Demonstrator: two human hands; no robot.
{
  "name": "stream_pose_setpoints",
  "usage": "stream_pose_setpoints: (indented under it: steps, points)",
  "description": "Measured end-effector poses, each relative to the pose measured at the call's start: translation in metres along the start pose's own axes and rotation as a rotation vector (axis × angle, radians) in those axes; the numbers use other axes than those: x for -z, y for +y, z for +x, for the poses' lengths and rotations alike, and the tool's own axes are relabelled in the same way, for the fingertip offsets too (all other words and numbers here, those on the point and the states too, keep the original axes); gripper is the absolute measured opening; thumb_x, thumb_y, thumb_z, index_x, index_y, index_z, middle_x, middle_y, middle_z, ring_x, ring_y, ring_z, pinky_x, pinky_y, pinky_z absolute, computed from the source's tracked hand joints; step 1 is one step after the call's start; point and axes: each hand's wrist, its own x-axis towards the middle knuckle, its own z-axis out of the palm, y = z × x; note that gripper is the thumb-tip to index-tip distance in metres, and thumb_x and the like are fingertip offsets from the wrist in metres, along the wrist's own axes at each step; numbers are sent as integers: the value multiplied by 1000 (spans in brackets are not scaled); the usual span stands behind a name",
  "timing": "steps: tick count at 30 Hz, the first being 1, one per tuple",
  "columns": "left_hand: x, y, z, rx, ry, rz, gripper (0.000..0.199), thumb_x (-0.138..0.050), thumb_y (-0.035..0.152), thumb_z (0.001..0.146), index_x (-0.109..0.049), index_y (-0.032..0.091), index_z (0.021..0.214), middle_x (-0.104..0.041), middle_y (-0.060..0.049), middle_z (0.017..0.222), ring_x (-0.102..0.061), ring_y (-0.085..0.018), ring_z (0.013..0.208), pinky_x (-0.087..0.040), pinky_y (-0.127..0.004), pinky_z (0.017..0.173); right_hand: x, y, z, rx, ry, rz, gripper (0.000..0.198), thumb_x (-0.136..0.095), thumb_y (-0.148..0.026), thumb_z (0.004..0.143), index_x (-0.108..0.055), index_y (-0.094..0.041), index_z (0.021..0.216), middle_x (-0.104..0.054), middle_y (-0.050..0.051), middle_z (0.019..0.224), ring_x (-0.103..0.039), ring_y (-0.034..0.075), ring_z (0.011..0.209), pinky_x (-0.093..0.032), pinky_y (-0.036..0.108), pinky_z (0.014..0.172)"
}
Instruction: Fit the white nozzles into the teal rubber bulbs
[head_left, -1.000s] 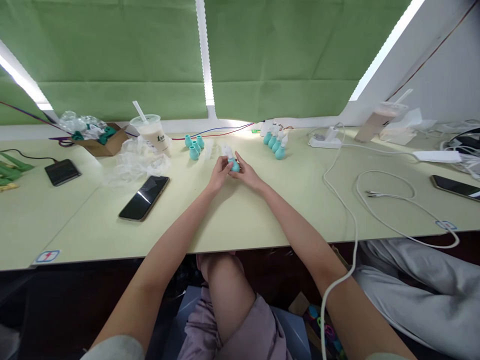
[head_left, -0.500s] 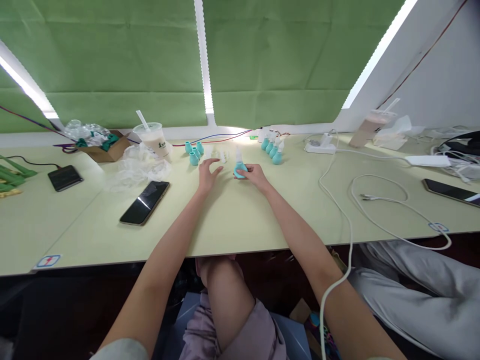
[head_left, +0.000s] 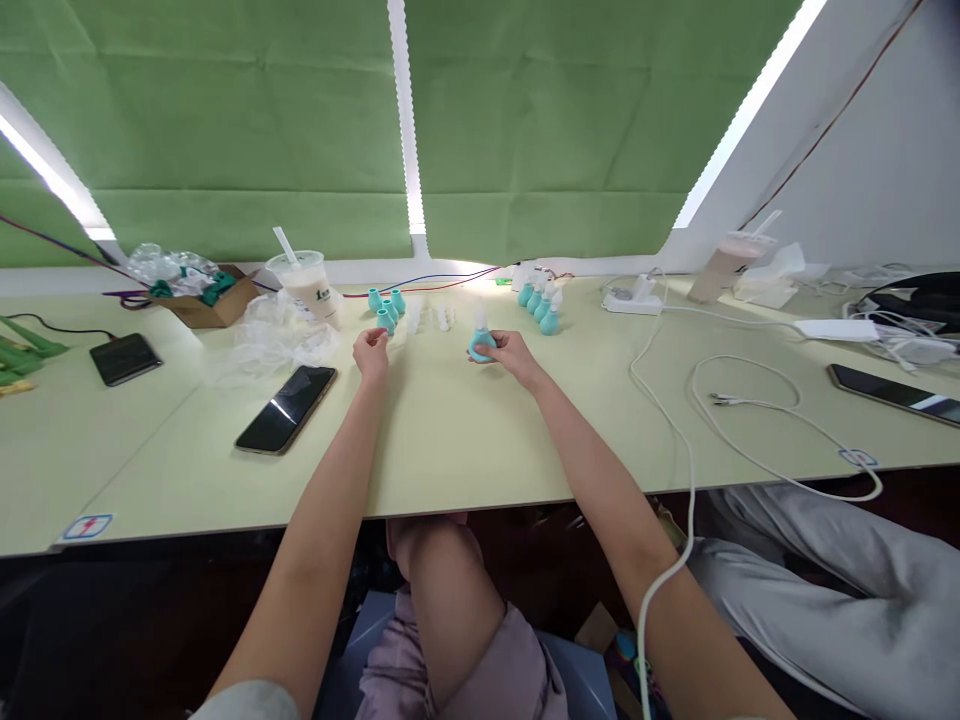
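Observation:
My right hand (head_left: 511, 355) is closed around a teal bulb syringe (head_left: 481, 345), which stands upright with its clear nozzle pointing up. My left hand (head_left: 371, 353) has its fingers curled together just in front of the nearest loose teal bulb (head_left: 385, 322); whether anything small is between them is hidden. Several open-topped teal bulbs (head_left: 375, 299) without nozzles are grouped there. Between the hands lie clear nozzles (head_left: 415, 316) and small white pieces (head_left: 443, 319). Behind my right hand, several bulb syringes with nozzles (head_left: 550, 321) stand in rows.
A phone (head_left: 286, 409), crumpled plastic bag (head_left: 281, 340) and drink cup (head_left: 306, 285) lie to the left, near a cardboard box (head_left: 217, 305). On the right are a power strip (head_left: 632, 302), a long white cable (head_left: 679, 430), another cup (head_left: 724, 268) and a phone (head_left: 896, 392). Someone's grey-trousered leg (head_left: 825, 600) is beside me.
My left hand has moved left from near the nozzles to the loose bulbs, and its spread fingers have curled together. My right hand keeps holding the bulb syringe in nearly the same place.

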Motion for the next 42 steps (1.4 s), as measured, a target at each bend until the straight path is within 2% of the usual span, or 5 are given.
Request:
stream_pose_setpoints:
  steps: [18,21,26,31,42]
  points:
    - [-1,1,-3,-12,-96,70,17,-58,12,70,-68,18,83,-71,-4,93,-63,-17,86,-47,-32,88,18,7,8,23,192,-43,44,-87,-43,44,-67,-17,73,-69,2,73,-68,20,77,-54,36,83]
    - [-1,2,-4,-28,-123,78,15,-58,12,71,-68,18,81,-71,-5,93,-63,-17,86,-48,-32,88,23,11,13,58,254,-32,43,-82,-46,52,-66,-18,80,-69,3,80,-66,20,82,-53,36,83]
    - [-2,2,-5,-43,-149,108,15,-57,12,71,-68,18,81,-71,-5,93,-63,-18,86,-48,-33,88,47,13,17,136,666,-319,42,-71,-41,66,-66,-18,99,-64,7,107,-57,19,97,-45,34,89]
    - [-2,3,-5,-37,-164,107,16,-55,13,72,-68,17,81,-71,-6,94,-63,-18,88,-48,-34,89,75,14,7,-4,1073,-615,43,-68,-33,69,-65,-15,107,-59,13,111,-54,24,103,-42,36,89]
    - [0,10,-12,-30,-196,137,17,-54,13,74,-68,17,83,-70,-6,93,-63,-18,88,-46,-32,87,97,28,2,-181,1018,-698,28,-69,-26,71,-66,-17,97,-68,11,105,-60,23,96,-44,32,84]
